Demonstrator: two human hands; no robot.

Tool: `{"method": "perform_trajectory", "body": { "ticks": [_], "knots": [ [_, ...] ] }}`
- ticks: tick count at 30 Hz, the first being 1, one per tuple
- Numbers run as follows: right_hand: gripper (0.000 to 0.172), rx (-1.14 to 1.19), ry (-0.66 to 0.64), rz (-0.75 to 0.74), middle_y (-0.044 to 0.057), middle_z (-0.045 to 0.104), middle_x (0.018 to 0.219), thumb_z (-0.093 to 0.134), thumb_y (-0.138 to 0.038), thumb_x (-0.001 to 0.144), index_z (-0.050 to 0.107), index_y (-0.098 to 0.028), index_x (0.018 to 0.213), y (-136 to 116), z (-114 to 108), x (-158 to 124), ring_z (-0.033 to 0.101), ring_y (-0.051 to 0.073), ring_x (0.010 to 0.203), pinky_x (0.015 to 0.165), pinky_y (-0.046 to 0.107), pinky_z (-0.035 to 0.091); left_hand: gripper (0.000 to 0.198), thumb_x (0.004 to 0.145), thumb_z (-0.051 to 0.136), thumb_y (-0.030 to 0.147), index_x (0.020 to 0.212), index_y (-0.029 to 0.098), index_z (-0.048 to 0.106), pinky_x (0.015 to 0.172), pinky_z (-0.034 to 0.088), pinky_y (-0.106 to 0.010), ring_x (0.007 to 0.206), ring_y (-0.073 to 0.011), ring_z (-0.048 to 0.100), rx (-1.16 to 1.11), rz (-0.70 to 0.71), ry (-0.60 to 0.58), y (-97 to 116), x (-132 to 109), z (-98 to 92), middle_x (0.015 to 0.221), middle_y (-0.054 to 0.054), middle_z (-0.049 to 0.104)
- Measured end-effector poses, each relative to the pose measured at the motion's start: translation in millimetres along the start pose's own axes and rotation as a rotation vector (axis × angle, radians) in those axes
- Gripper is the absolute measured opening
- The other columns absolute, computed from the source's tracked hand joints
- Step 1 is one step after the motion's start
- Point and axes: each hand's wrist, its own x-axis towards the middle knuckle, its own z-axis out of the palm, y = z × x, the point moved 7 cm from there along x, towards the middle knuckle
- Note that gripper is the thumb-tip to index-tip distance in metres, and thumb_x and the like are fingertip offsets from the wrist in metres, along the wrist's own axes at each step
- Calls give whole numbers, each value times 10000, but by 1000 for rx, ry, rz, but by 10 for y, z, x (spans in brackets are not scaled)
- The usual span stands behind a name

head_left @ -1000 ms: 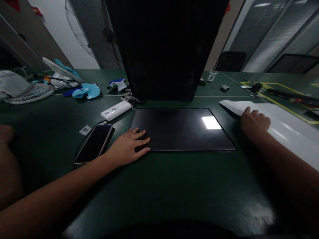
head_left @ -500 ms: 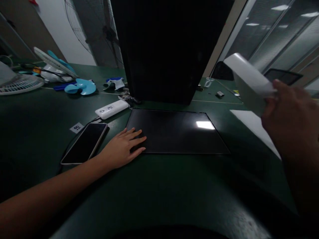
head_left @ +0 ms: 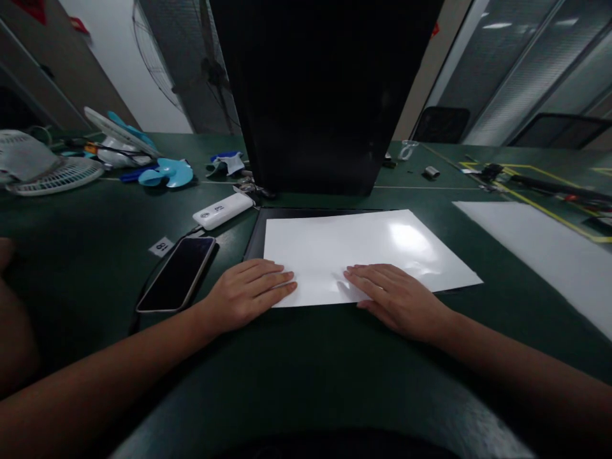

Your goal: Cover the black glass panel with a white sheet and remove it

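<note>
A glossy white sheet (head_left: 329, 245) lies over a flat dark panel (head_left: 255, 236), whose left edge and a thin strip at the back still show. The sheet sits a little askew, its right corner reaching past the panel. My left hand (head_left: 251, 293) rests flat on the sheet's front left corner, fingers stretched out. Near the middle of the front edge, my right hand (head_left: 394, 296) lies on the sheet with its fingers extended. Neither hand grips anything.
Behind the panel stands a large black screen (head_left: 320, 102). On the left are a phone (head_left: 176, 274), a white power bank (head_left: 224, 211), a blue fan blade (head_left: 167, 173) and fan parts. Another white sheet (head_left: 540, 245) lies right. Part of another person's arm (head_left: 14, 331) shows at far left.
The white sheet, held up at the right by my right hand before, now lies over the dark panel. My right hand has come down onto it; my left now rests on the sheet.
</note>
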Motion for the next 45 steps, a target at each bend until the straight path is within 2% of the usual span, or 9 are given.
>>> {"method": "perform_trajectory", "body": {
  "ticks": [2,7,11,14,16,20,27,39,45],
  "knots": [
    [542,2,0,-40,160,635,1434,618,-369,997,585,-133,1484,46,-8,-46,646,291,1271,1022,494,577,344,995,512,54,1237,199,708,947,640,-400,1112,-214,752,-18,-88,7,-95,-4,-32,1210,-77,781],
    [346,-62,92,-65,94,743,1261,571,-153,985,724,-178,1294,190,-81,-193,744,226,1083,904,397,639,255,991,524,91,1071,178,749,857,668,-384,974,-208,788,41,-191,-1,-221,-35,-45,1096,-67,809],
    [313,-97,156,-52,88,773,1174,565,-140,978,748,-168,1231,176,-123,-214,768,199,990,832,339,655,213,1003,549,103,1029,157,754,908,655,-435,991,-250,785,206,-103,-57,-26,3,14,1096,-86,808],
    [278,-110,183,-56,74,788,1115,550,-154,996,763,-165,1175,117,-123,-156,774,187,940,788,328,661,236,992,593,89,1172,150,732,992,618,-451,1152,-283,735,254,-34,-62,161,78,-6,1271,-115,754],
    [253,-107,202,-62,68,793,1093,560,-180,1008,773,-168,1144,92,-115,-109,774,178,919,775,320,661,261,990,601,82,1220,132,713,972,622,-430,1140,-283,736,263,25,-58,267,129,-31,1256,-125,757],
    [226,-41,222,-99,60,789,1115,599,-207,1004,787,-177,1125,88,-88,-67,768,178,951,817,336,657,220,987,570,45,1119,113,733,842,642,-371,928,-232,770,276,78,-53,334,168,-31,1062,-95,801],
    [334,65,191,-98,65,746,1261,613,-155,971,752,-203,1271,173,-52,-112,730,204,1111,922,393,633,235,981,552,98,1124,142,734,690,606,-353,791,-220,728,287,-70,-190,141,95,151,944,-80,762],
    [332,179,124,-67,38,739,1280,592,-169,989,755,-228,1272,304,25,-96,703,188,1164,988,408,608,243,1012,537,253,1005,155,760,704,613,-390,837,-242,719,136,-225,-243,-41,90,255,942,-91,744],
    [415,225,53,-54,16,690,1377,555,-162,1000,695,-283,1372,311,106,-127,657,179,1251,1043,427,580,328,1030,579,372,1257,187,728,974,600,-519,1196,-323,693,90,-218,-253,-79,28,320,1319,-139,717]
  ]
}}
